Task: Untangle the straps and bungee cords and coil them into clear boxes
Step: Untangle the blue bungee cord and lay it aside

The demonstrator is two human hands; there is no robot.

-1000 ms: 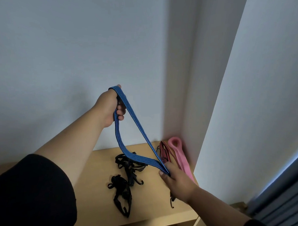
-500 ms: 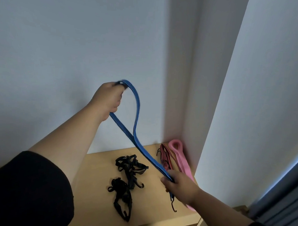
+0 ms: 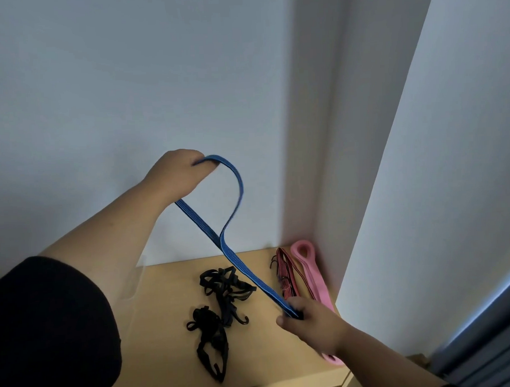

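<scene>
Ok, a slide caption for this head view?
Left hand and right hand stretch a blue strap above tangled black cords on a wooden shelf.

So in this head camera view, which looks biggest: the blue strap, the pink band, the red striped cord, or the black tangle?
1. blue strap, stretched between both hands and nearer the camera, which may flatter it
2. pink band, partly hidden by the right hand
3. black tangle and red striped cord: too close to rank
</scene>
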